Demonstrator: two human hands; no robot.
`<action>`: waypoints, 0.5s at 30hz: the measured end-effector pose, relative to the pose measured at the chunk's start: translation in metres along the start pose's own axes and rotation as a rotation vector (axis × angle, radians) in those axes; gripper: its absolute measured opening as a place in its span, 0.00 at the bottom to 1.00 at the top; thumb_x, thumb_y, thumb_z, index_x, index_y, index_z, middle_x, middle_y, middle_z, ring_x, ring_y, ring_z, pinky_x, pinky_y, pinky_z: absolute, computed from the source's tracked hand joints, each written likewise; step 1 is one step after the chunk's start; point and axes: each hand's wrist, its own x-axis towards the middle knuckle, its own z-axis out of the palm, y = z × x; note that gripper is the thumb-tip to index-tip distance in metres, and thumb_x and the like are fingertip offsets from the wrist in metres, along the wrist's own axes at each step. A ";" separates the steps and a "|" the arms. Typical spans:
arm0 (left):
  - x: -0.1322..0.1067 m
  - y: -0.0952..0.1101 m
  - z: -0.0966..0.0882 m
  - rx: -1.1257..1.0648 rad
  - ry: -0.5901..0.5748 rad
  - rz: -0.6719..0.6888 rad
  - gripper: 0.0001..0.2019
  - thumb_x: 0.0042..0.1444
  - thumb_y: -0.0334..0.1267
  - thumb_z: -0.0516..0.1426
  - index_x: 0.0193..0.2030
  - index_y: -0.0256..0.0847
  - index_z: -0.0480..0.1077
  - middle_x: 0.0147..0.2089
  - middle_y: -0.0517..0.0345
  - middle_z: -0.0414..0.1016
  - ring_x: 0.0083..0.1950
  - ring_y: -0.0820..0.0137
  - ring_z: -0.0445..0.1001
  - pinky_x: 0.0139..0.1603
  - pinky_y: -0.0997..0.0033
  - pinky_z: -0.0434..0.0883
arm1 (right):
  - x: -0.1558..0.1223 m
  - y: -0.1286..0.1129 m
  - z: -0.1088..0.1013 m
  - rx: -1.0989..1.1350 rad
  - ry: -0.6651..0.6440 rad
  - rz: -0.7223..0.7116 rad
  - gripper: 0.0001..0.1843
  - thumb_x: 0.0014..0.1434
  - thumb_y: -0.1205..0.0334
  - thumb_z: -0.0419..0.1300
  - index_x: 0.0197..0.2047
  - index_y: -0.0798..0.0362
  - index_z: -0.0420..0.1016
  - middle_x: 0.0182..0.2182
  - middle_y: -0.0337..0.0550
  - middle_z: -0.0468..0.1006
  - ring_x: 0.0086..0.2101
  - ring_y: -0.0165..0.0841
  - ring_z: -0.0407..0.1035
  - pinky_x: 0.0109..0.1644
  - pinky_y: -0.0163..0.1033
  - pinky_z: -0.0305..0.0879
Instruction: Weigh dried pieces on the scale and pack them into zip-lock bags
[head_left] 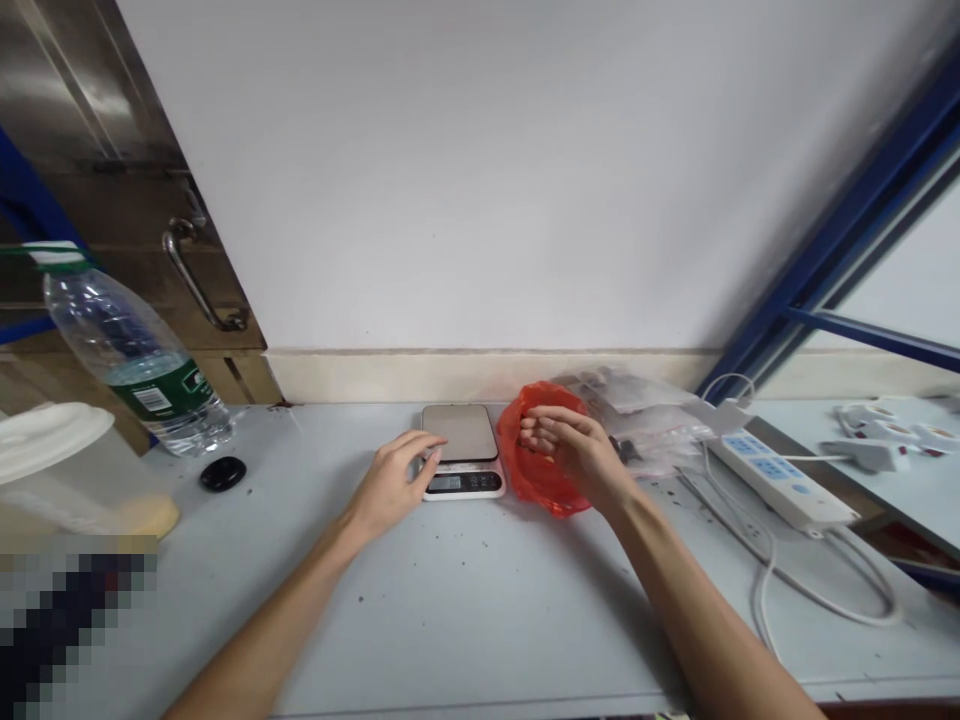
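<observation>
A small kitchen scale (459, 436) with a metal plate and a dark display strip sits on the grey table near the wall. At its left edge is my left hand (394, 487), thumb and fingers apart, with nothing visible between them. A red plastic bag (551, 485) stands with its mouth spread, just right of the scale. Over that bag's mouth is my right hand (574, 445), its fingers curled in toward the thumb. Whatever those fingers may hold is hidden. The bag's contents are mostly covered by the hand.
Clear plastic bags (652, 415) lie behind the red one. A white power strip (787, 483) with looping cables is at the right. On the left are a tilted-looking water bottle (161, 390), a round black lid (223, 473) and a white-lidded container (71, 490).
</observation>
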 end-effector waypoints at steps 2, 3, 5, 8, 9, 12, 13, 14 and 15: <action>0.000 0.003 -0.002 -0.016 -0.010 -0.019 0.15 0.65 0.42 0.50 0.45 0.40 0.76 0.45 0.50 0.80 0.41 0.64 0.79 0.44 0.64 0.78 | 0.000 0.000 0.000 0.032 -0.010 0.015 0.15 0.42 0.50 0.75 0.30 0.49 0.83 0.32 0.45 0.84 0.36 0.38 0.77 0.46 0.44 0.74; 0.000 0.004 -0.003 -0.021 -0.014 -0.025 0.15 0.65 0.42 0.50 0.45 0.40 0.76 0.44 0.50 0.81 0.41 0.64 0.80 0.42 0.65 0.78 | -0.001 0.000 0.000 0.039 -0.011 0.023 0.14 0.42 0.51 0.75 0.31 0.49 0.83 0.33 0.45 0.84 0.36 0.38 0.77 0.47 0.45 0.74; -0.001 0.005 -0.003 -0.027 -0.016 -0.025 0.15 0.65 0.41 0.50 0.45 0.40 0.76 0.44 0.50 0.81 0.41 0.64 0.80 0.42 0.66 0.78 | -0.002 0.000 0.000 0.050 -0.011 0.037 0.14 0.42 0.51 0.75 0.31 0.48 0.84 0.33 0.45 0.84 0.37 0.38 0.78 0.47 0.45 0.74; -0.001 0.004 -0.002 -0.016 -0.012 -0.004 0.15 0.65 0.41 0.50 0.45 0.39 0.76 0.44 0.50 0.81 0.41 0.64 0.80 0.44 0.65 0.78 | -0.003 -0.001 0.000 0.058 0.000 0.053 0.16 0.40 0.51 0.77 0.32 0.48 0.84 0.33 0.45 0.84 0.36 0.37 0.78 0.46 0.44 0.74; -0.001 0.002 -0.002 -0.004 -0.014 0.005 0.15 0.65 0.41 0.50 0.45 0.39 0.76 0.44 0.49 0.81 0.42 0.64 0.80 0.45 0.64 0.78 | -0.004 -0.001 0.000 0.059 0.007 0.059 0.16 0.39 0.52 0.77 0.32 0.48 0.84 0.32 0.44 0.84 0.35 0.36 0.77 0.45 0.43 0.74; -0.002 -0.001 0.000 0.054 -0.038 0.042 0.15 0.65 0.40 0.49 0.45 0.39 0.76 0.45 0.49 0.81 0.44 0.63 0.80 0.47 0.63 0.78 | -0.004 0.000 0.001 0.048 0.022 0.062 0.18 0.35 0.53 0.79 0.31 0.48 0.84 0.30 0.42 0.83 0.31 0.34 0.75 0.41 0.41 0.72; -0.003 -0.002 0.001 0.075 -0.051 0.056 0.15 0.65 0.40 0.49 0.45 0.40 0.76 0.45 0.49 0.81 0.45 0.63 0.80 0.48 0.63 0.77 | -0.004 0.000 0.002 0.031 0.022 0.048 0.18 0.35 0.52 0.79 0.30 0.48 0.83 0.28 0.41 0.82 0.30 0.33 0.74 0.39 0.41 0.72; -0.003 -0.003 0.001 0.095 -0.062 0.070 0.15 0.65 0.39 0.49 0.44 0.40 0.76 0.45 0.50 0.81 0.45 0.62 0.80 0.48 0.63 0.77 | -0.004 0.000 0.002 -0.001 0.018 0.027 0.19 0.34 0.51 0.79 0.30 0.48 0.83 0.26 0.40 0.81 0.28 0.33 0.73 0.37 0.41 0.70; -0.004 -0.004 0.002 0.111 -0.069 0.080 0.15 0.65 0.39 0.48 0.44 0.40 0.76 0.45 0.50 0.81 0.45 0.63 0.80 0.48 0.64 0.77 | -0.004 0.001 0.002 -0.054 0.010 0.003 0.19 0.35 0.50 0.78 0.29 0.49 0.82 0.24 0.39 0.79 0.26 0.32 0.71 0.34 0.41 0.69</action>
